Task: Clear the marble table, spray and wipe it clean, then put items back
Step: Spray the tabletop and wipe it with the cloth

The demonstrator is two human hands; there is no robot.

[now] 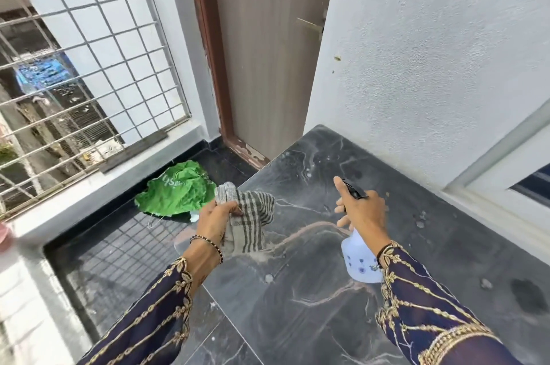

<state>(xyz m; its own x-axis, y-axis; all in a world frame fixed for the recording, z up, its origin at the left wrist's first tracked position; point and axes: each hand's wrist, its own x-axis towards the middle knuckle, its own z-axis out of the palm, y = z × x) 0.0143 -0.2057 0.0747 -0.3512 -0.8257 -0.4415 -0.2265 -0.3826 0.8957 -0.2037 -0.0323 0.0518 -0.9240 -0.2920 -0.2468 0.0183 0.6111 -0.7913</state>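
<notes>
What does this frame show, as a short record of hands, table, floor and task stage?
left hand: grips striped cloth over table's left edge
right hand: grips spray bottle, nozzle aimed away over the table
table: dark marble, white specks and pale smears on it
floor: crumpled green bag beside the table
stage: likely spraying, wipe not yet done
</notes>
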